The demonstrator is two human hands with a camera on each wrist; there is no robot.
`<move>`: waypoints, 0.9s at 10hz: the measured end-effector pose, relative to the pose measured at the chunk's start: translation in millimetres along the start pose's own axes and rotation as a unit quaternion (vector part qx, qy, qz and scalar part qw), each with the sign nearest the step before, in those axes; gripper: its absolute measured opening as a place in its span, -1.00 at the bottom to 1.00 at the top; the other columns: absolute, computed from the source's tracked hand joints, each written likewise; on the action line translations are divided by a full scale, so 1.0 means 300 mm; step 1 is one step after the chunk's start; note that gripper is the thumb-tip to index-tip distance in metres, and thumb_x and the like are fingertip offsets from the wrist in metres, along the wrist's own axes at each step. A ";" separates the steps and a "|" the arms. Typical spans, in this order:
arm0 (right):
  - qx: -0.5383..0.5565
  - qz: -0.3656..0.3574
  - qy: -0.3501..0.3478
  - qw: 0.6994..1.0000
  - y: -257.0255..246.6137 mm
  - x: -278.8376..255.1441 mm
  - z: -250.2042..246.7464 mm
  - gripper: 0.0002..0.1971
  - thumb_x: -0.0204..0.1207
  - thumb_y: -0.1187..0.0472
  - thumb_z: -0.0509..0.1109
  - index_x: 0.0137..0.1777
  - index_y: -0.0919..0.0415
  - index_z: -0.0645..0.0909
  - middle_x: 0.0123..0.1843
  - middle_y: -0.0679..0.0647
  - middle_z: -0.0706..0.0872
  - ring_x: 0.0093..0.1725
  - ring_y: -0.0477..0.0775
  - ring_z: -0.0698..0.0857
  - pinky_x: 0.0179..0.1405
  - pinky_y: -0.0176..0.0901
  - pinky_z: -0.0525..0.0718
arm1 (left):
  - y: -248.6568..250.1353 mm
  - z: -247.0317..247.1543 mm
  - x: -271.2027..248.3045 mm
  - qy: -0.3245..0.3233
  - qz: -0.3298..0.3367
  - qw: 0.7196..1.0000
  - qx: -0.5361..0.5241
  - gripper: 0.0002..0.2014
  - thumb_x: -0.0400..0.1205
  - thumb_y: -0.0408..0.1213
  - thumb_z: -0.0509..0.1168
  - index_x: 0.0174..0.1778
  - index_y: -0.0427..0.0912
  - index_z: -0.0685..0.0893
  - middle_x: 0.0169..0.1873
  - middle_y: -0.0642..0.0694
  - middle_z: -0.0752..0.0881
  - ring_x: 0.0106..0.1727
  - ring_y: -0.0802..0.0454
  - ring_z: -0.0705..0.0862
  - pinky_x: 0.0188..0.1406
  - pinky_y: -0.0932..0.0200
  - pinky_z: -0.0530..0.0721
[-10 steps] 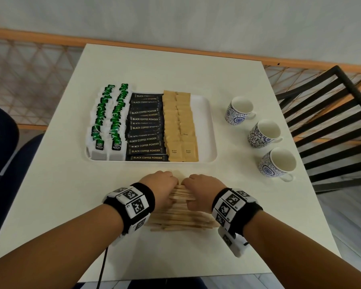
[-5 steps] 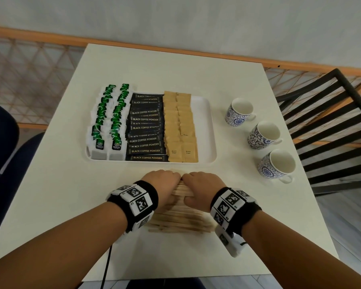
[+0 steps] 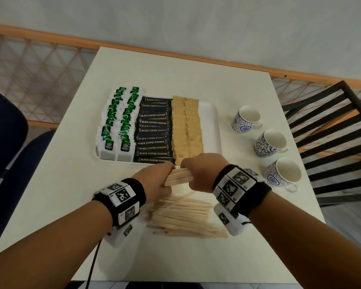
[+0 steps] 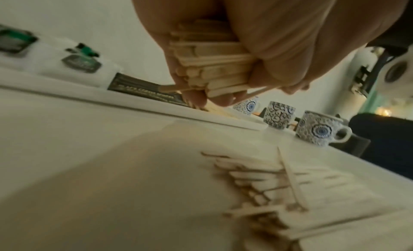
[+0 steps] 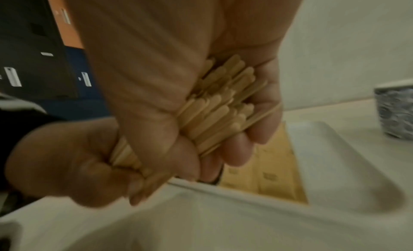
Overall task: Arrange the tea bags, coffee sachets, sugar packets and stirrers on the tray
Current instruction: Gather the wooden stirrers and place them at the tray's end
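A bundle of wooden stirrers (image 3: 178, 177) hangs just above the table, held at its two ends. My left hand (image 3: 154, 180) grips the left end, my right hand (image 3: 198, 173) the right end, both in front of the white tray (image 3: 214, 126). The wrist views show the stirrer bundle (image 4: 210, 64) (image 5: 214, 106) wrapped by curled fingers. Several loose stirrers (image 3: 183, 217) lie on the table under my wrists. On the tray lie green tea bags (image 3: 121, 122), black coffee sachets (image 3: 153, 130) and brown sugar packets (image 3: 187, 126) in rows.
Three blue-patterned cups (image 3: 268, 142) stand in a line on the table to the right of the tray. A black slatted chair (image 3: 329, 130) is beyond the table's right edge. A dark blue seat (image 3: 6, 142) is at the left.
Both hands have lifted a bundle of stirrers off the pile and raised it toward the tray's front edge. The rest of the pile stays on the table.
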State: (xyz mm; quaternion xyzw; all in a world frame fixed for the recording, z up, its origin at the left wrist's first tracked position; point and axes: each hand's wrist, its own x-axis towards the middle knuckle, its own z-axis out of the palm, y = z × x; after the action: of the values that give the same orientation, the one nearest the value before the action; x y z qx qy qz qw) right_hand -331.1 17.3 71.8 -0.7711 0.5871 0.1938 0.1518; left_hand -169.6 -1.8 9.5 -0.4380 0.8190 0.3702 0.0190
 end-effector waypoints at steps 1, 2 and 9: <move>-0.053 -0.015 -0.019 0.998 -0.050 0.018 -0.076 -0.85 0.48 0.14 0.33 0.03 0.01 0.59 -0.28 -0.09 0.58 -0.28 -0.02 0.58 -0.34 -0.17 0.54 | -0.022 -0.005 -0.009 0.040 -0.009 0.997 -0.072 -0.72 0.45 -0.35 0.34 -0.12 0.14 0.46 -0.30 0.12 0.58 -0.31 0.20 0.54 -0.34 0.29 0.42; -0.132 -0.037 -0.022 0.990 -0.116 0.036 -0.127 -0.93 0.54 0.20 0.30 -0.17 0.12 0.56 -0.34 -0.05 0.53 -0.42 -0.06 0.50 -0.47 -0.22 0.46 | -0.027 -0.003 -0.017 0.092 -0.011 0.986 -0.137 -0.65 0.40 -0.42 0.35 -0.33 0.20 0.46 -0.41 0.11 0.59 -0.38 0.18 0.54 -0.35 0.25 0.47; 0.058 -0.145 0.218 0.963 -0.260 0.124 -0.090 -0.56 0.67 -0.15 0.05 0.01 0.16 0.63 -0.07 0.06 0.64 -0.09 0.09 0.62 -0.23 -0.11 0.55 | -0.095 -0.003 -0.062 0.185 -0.032 0.925 -0.330 -0.47 0.48 -0.48 0.46 -0.25 0.22 0.29 -0.28 0.25 0.44 -0.28 0.39 0.46 -0.29 0.52 0.52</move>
State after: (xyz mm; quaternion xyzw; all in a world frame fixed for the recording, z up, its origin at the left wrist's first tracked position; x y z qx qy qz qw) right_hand -243.9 -5.9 78.2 -0.8616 0.4981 -0.0374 0.0907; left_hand -136.9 0.9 0.1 -0.5066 0.6245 0.5311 -0.2669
